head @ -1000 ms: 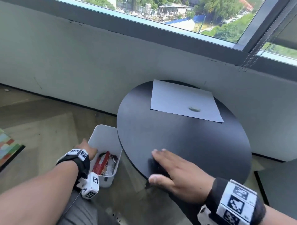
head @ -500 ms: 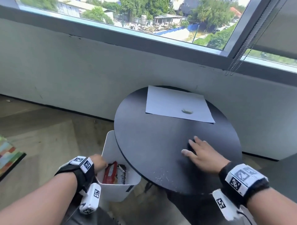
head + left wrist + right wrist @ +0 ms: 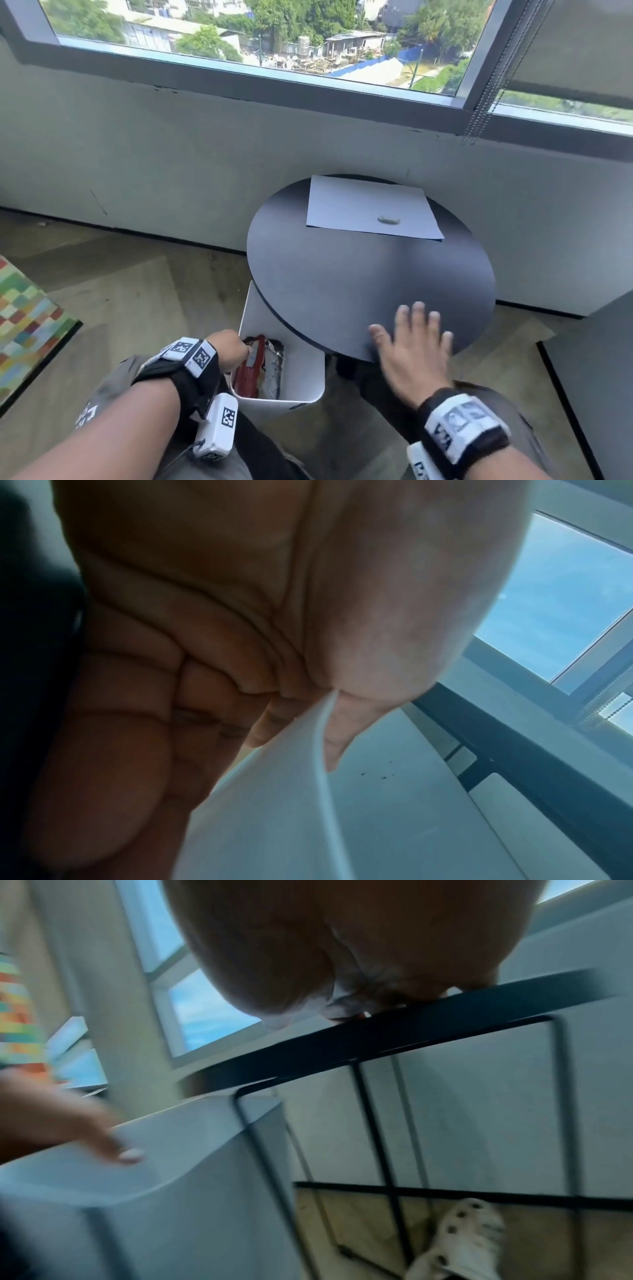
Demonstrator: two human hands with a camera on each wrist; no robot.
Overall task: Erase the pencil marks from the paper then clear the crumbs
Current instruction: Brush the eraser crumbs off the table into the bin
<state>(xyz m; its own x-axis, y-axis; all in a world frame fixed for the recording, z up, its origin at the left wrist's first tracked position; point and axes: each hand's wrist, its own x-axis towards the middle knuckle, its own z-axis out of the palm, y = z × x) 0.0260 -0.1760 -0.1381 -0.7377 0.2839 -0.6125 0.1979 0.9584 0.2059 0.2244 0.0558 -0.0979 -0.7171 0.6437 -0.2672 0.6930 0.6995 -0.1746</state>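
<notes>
Gripping the white bin [image 3: 301,387] rim, the left hand [image 3: 229,349] curls tight. Right hand [image 3: 412,346] lies flat, fingers spread, on the black table [image 3: 342,281] edge.

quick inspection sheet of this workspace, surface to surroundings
surface: round black table, no crumbs discernible on it.
job's things: white paper at the table's far side, eraser lying on it.
clutter: white bin tucked under the table's near-left edge, red wrapper inside.
grippers: left hand grips the bin's rim; right hand flat, fingers spread at the table's near edge.
cables: nothing seen.
surroundings: window above a grey wall; colourful rug on the wooden floor at left.
</notes>
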